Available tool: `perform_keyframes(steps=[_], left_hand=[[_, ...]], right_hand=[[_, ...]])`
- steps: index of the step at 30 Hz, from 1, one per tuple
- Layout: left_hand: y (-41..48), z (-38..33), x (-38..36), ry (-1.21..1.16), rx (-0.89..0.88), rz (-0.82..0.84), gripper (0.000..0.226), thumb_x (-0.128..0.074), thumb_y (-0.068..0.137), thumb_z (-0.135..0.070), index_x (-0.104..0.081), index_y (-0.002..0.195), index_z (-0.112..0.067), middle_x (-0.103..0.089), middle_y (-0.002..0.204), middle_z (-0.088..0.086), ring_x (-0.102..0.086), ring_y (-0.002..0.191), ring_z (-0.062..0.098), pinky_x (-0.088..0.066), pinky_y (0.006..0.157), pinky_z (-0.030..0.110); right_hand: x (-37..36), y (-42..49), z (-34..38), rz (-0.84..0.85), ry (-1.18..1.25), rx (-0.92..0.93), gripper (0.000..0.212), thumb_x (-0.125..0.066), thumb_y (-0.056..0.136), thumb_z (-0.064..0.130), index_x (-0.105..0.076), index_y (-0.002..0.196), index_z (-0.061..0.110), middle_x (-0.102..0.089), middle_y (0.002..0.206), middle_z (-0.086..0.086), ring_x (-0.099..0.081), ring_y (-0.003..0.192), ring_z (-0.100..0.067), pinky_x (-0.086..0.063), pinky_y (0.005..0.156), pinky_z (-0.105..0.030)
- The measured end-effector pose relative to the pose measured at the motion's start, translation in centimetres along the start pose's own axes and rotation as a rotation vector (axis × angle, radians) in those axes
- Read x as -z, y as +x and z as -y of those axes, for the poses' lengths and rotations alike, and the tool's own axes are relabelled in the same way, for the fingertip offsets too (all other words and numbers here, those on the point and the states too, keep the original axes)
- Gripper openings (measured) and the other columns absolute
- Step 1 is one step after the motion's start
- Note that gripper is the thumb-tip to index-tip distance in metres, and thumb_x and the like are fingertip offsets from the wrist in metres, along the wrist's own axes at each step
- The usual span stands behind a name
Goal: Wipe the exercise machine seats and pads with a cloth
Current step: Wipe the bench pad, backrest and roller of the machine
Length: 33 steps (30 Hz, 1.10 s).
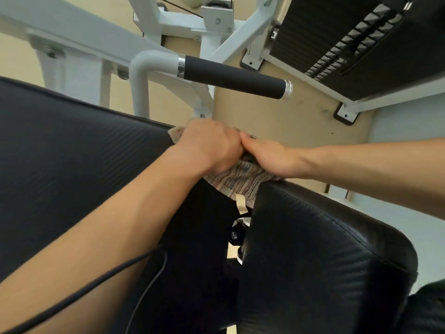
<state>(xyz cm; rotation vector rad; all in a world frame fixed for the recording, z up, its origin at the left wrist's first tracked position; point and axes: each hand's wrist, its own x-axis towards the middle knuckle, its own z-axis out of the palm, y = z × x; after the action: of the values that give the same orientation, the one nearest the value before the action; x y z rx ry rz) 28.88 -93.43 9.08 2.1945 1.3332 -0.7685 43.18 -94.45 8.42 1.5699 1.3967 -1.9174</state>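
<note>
Our left forearm fills the near left, with a thin black cable lying across it. Behind it on the left spreads a large black ribbed pad, and far beyond that stands the white machine frame. Toward the middle, our left hand sits knuckles up on the cloth, its fingers curled down together and bunching the fabric beneath them. We see the cloth as a striped beige and grey rag with a pale tag hanging from its near edge; it spans the gap between the two pads at their far end and drapes over the far edge of the right pad. Far above the hands, a handle with a black grip juts out to the right. Our right hand lies on the cloth just beside the left one, thumb stretched out and touching it; its fingers go over the far side, so we cannot tell how they lie. A black weight stack stands on the tan floor at far right.
</note>
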Motion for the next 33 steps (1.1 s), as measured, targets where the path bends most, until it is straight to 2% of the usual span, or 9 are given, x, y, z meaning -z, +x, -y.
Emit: perform_keyframes(steps=[3, 6, 9, 12, 19, 21, 24, 28, 33], left_hand=[[-3.8, 3.1, -0.3, 0.032, 0.023, -0.180, 0.033, -0.036, 0.102, -0.039, -0.063, 0.106, -0.021, -0.069, 0.101, 0.002, -0.065, 0.094, 0.027, -0.048, 0.085, 0.044], [-7.8, 7.5, -0.3, 0.071, 0.175, -0.342, 0.042, -0.031, 0.105, -0.043, -0.067, 0.105, -0.022, -0.073, 0.102, 0.002, -0.067, 0.098, 0.028, -0.046, 0.092, 0.044], [-10.1, 11.2, -0.3, 0.033, 0.334, -0.419, 0.042, -0.033, 0.105, -0.039, -0.070, 0.107, -0.020, -0.074, 0.101, 0.004, -0.067, 0.097, 0.030, -0.043, 0.092, 0.044], [-9.3, 10.0, -0.8, 0.047, 0.388, -0.478, 0.037, -0.037, 0.101, -0.030, -0.070, 0.097, -0.013, -0.072, 0.093, 0.010, -0.065, 0.089, 0.035, -0.043, 0.083, 0.045], [-7.8, 4.9, -4.1, -0.013, 0.217, -0.589, 0.031, -0.045, 0.098, -0.026, -0.066, 0.116, -0.012, -0.067, 0.116, 0.008, -0.059, 0.112, 0.028, -0.036, 0.105, 0.041], [-9.1, 6.8, -3.7, 0.004, 0.207, -0.611, 0.031, -0.047, 0.099, -0.027, -0.065, 0.119, -0.013, -0.067, 0.120, 0.006, -0.060, 0.114, 0.026, -0.036, 0.106, 0.039], [-11.5, 10.9, -3.6, 0.008, 0.324, -0.672, 0.031, -0.051, 0.098, -0.028, -0.065, 0.122, -0.014, -0.066, 0.124, 0.005, -0.059, 0.118, 0.024, -0.039, 0.107, 0.038], [-12.8, 15.0, -2.6, -0.019, 0.486, -0.750, 0.026, -0.050, 0.100, -0.027, -0.070, 0.111, -0.015, -0.070, 0.114, 0.005, -0.061, 0.111, 0.026, -0.041, 0.103, 0.039], [-12.6, 20.1, 0.6, -0.175, 0.802, -0.655, 0.034, -0.040, 0.100, -0.030, -0.068, 0.088, -0.013, -0.071, 0.098, 0.013, -0.061, 0.094, 0.035, -0.041, 0.081, 0.040]], right_hand=[[-1.1, 0.1, 2.7, 0.089, -0.148, 0.203, 0.057, -0.020, 0.100, 0.065, -0.047, 0.139, 0.031, -0.055, 0.133, 0.008, -0.053, 0.116, -0.006, -0.038, 0.107, -0.027], [-2.2, 0.7, 7.0, 0.101, -0.317, 0.373, 0.039, -0.040, 0.104, 0.047, -0.042, 0.137, 0.027, -0.055, 0.130, 0.004, -0.058, 0.110, -0.010, -0.048, 0.094, -0.027], [-3.6, 1.3, 11.6, 0.059, -0.512, 0.510, 0.060, -0.048, 0.102, 0.042, -0.026, 0.153, 0.020, -0.047, 0.146, -0.002, -0.055, 0.110, -0.015, -0.047, 0.094, -0.033], [-3.8, 1.7, 11.7, -0.005, -0.657, 0.495, 0.060, -0.051, 0.101, 0.040, -0.028, 0.150, 0.015, -0.049, 0.142, -0.006, -0.053, 0.098, -0.017, -0.047, 0.086, -0.033], [-2.6, 0.6, 8.8, -0.013, -0.840, 0.276, 0.059, -0.051, 0.098, 0.049, -0.037, 0.140, 0.009, -0.062, 0.119, -0.008, -0.062, 0.096, -0.024, -0.050, 0.086, -0.033], [-3.1, 0.1, 10.4, -0.073, -0.883, 0.325, 0.050, -0.048, 0.099, 0.049, -0.043, 0.133, 0.013, -0.062, 0.115, -0.005, -0.059, 0.090, -0.022, -0.048, 0.079, -0.032], [-5.4, -1.0, 13.8, -0.206, -0.973, 0.540, 0.051, -0.045, 0.100, 0.040, -0.038, 0.141, 0.010, -0.054, 0.131, -0.009, -0.059, 0.107, -0.028, -0.048, 0.083, -0.039], [-8.6, -0.2, 18.1, -0.254, -0.890, 0.636, 0.058, -0.045, 0.101, 0.029, -0.026, 0.151, 0.005, -0.044, 0.145, -0.016, -0.051, 0.126, -0.033, -0.046, 0.095, -0.045], [-9.9, 3.8, 23.1, -0.246, -0.484, 0.622, 0.044, -0.041, 0.098, 0.025, -0.038, 0.140, 0.014, -0.057, 0.132, -0.009, -0.059, 0.114, -0.032, -0.040, 0.079, -0.038]])
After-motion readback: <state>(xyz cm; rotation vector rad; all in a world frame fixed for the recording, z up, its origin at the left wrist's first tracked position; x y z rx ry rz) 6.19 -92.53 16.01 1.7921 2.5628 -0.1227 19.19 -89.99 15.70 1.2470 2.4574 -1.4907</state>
